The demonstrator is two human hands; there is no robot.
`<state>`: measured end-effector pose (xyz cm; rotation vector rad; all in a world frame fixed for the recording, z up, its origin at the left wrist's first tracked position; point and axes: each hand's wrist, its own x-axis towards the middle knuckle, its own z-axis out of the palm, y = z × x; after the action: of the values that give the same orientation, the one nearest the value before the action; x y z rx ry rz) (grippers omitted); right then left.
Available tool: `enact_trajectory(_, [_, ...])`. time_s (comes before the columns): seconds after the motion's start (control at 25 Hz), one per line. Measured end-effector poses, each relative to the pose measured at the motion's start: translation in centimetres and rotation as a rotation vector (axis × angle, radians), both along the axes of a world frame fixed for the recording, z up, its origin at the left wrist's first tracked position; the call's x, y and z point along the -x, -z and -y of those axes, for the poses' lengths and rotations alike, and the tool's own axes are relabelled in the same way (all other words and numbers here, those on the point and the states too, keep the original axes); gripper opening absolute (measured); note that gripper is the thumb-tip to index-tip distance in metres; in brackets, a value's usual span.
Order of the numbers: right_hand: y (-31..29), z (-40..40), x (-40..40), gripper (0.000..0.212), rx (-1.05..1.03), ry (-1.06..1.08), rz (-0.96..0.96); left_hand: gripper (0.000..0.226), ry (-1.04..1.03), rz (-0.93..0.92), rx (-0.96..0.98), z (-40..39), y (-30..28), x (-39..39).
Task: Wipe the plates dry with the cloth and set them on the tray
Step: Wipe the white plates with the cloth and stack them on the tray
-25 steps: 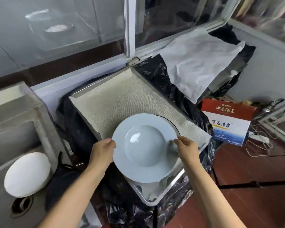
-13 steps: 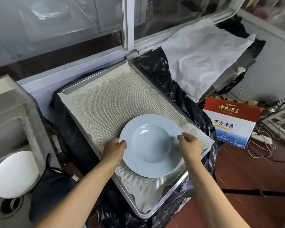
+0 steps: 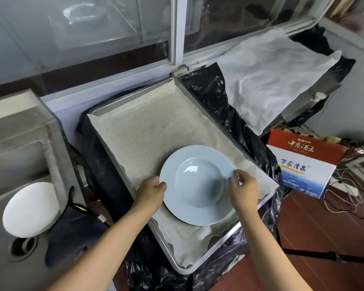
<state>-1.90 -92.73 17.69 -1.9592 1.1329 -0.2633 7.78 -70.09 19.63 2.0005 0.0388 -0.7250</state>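
Plate (image 3: 198, 185) now down on tray (image 3: 223, 246), hands loosening

The plate (image 3: 198, 185) hides part of the left hand's (image 3: 150, 193) fingers.

A pale blue plate (image 3: 198, 185) with a wide flat rim and a domed centre is laid upside down on the near part of the tray (image 3: 248, 158). The tray is a rectangular metal pan with raised edges, lined with a beige mesh mat (image 3: 147, 131) that is rumpled at the near corner. A white plate (image 3: 28, 208) is seen in the sink at the left, well apart from the tray. A dark cloth (image 3: 72, 234) is draped just beside it.
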Motion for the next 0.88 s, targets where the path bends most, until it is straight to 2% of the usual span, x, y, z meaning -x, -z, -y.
enact_trajectory(0.12, [-0.6,-2.3,0.0,0.038,0.135,-0.082,0.032,0.027,0.053,0.063,-0.016,-1.0,-0.1,0.9])
enact_trajectory(0.24, [-1.4,-5.7,-0.3,0.036,0.044,-0.169,0.145,0.035,0.041,0.165,-0.039,-2.6,-1.2,1.8])
enact_trajectory(0.52, [-3.7,-13.6,-1.8,0.034,0.019,-0.356,0.240,0.032,-0.079,0.331,-0.037,-8.7,-4.9,3.6])
enact_trajectory(0.88, [-6.5,-28.0,-4.1,0.033,-0.139,-0.675,0.328,0.036,-0.395,0.405,-0.078,-21.4,-7.6,5.8])
